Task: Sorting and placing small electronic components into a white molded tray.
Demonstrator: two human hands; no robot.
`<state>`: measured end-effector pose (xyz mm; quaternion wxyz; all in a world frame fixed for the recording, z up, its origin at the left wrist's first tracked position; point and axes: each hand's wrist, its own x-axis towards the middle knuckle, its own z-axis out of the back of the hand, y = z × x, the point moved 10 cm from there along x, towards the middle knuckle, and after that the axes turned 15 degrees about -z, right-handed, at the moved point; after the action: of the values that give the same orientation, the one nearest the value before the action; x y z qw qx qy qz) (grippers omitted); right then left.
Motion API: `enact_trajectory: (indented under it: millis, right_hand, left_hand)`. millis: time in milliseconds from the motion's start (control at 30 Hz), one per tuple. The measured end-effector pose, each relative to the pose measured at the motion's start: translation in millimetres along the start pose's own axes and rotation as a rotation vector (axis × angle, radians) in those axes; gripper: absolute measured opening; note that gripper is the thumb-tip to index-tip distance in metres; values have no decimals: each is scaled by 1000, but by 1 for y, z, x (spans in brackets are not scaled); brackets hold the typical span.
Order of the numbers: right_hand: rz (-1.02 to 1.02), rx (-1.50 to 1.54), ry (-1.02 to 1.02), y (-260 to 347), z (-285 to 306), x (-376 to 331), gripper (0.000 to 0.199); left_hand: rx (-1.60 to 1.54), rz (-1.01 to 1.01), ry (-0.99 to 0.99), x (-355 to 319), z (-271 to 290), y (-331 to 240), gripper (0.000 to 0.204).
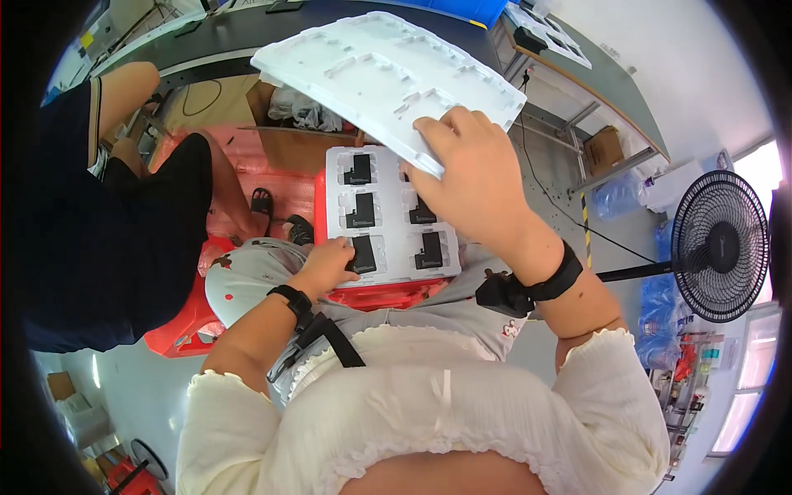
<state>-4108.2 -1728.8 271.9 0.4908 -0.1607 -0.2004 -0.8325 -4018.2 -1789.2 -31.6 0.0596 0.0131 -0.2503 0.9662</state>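
Note:
My right hand (474,169) is closed on the near right edge of a white molded plastic tray (388,70). That tray is held up and tilted, and its recesses show no parts in them. Below it, a second white tray (392,262) lies on a red plastic stool or crate (400,294) between my knees. Flat black rectangular pieces, like battery packs (360,209), sit in its recesses in two columns. My left hand (328,264) grips the lower tray's near left edge, its fingertips beside the nearest left black piece (363,254). My right hand partly hides the upper right recess.
A person in dark clothes (115,214) sits close on my left. Beyond is a dark table (223,43), with a cardboard box (305,148) holding plastic bags beneath it. To the right stand a bench (610,91) and a black fan (722,247).

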Motion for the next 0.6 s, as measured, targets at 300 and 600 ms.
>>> enact_trajectory:
  millis: [300, 600]
  right_hand:
    - [-75, 8, -54, -26, 15, -16, 32]
    - [-149, -6, -94, -36, 34, -33, 37]
  left_hand:
    - [-110, -23, -88, 1, -17, 7, 34]
    - [-141, 19, -18, 5, -30, 17, 33]
